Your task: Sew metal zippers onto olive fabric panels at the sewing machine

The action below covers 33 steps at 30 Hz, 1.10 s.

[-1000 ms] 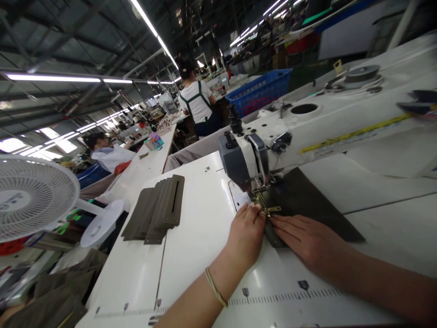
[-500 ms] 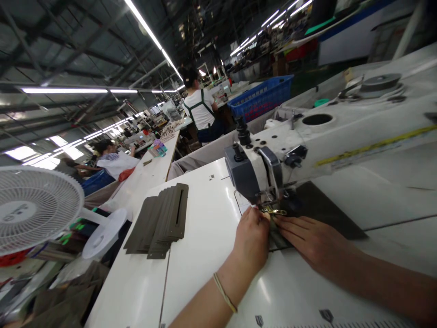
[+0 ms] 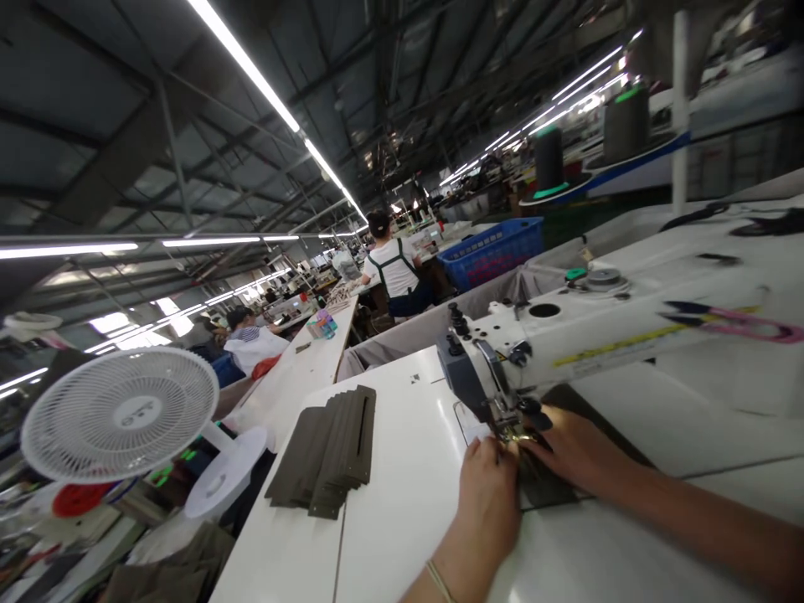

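Note:
My left hand (image 3: 491,494) is closed, with its fingertips pinched at the near side of the presser foot of a white sewing machine (image 3: 481,356). A shiny brass-coloured zipper (image 3: 517,435) shows just beyond those fingertips, partly hidden by them. Under the machine head lies a dark grey-brown fabric panel (image 3: 548,492). My right hand (image 3: 581,452) rests on this panel to the right of the needle area, fingers stretched toward the zipper and partly covered by machine parts. A fanned stack of matching slotted panels (image 3: 330,448) lies on the table to the left.
A white fan (image 3: 126,414) stands at the left edge of the white table (image 3: 282,557). Pink-handled snips (image 3: 741,322) lie on the machine arm. Behind are a blue crate (image 3: 493,251) and a person in a white top (image 3: 395,268) at another table.
The view has tilted up and shifted left, so the scene sits lower and further right. My right hand has moved closer in beside the machine head. My left hand stays pinched by the presser foot.

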Motion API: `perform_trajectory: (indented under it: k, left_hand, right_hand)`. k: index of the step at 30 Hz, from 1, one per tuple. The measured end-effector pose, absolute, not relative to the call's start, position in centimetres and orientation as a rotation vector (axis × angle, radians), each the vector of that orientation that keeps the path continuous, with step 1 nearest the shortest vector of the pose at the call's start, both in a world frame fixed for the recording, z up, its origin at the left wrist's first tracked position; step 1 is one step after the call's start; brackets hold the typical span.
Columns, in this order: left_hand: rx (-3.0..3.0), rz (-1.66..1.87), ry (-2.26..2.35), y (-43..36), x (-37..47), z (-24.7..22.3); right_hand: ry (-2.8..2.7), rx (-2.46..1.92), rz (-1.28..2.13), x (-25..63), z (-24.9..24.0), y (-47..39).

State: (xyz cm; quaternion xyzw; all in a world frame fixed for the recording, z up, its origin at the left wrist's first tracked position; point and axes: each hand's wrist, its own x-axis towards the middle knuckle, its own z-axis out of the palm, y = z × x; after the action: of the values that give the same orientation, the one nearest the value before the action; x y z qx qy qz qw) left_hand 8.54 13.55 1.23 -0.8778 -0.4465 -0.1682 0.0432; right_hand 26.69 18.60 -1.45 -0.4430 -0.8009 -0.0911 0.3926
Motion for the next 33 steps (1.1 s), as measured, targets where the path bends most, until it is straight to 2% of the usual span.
perform_trajectory:
  k: [8, 21, 29, 33]
  left_hand:
    - [-2.574, -0.574, -1.281, 14.1, 8.3, -0.2]
    - [-2.609, -0.478, -1.282, 13.6, 8.6, 1.0]
    - [-2.671, -0.399, -1.301, 13.5, 8.6, 1.5]
    - [-2.684, -0.361, -1.328, 13.4, 8.7, 1.7]
  right_hand:
    - [-2.089, -1.218, -0.065, 26.6, -0.5, 19.0]
    - [-2.069, -1.584, 0.266, 26.5, 1.1, 19.0]
    - [-1.94, -1.826, 0.272, 24.7, 0.8, 19.2]
    - [-2.019, -1.731, 0.242, 25.2, 0.8, 18.9]
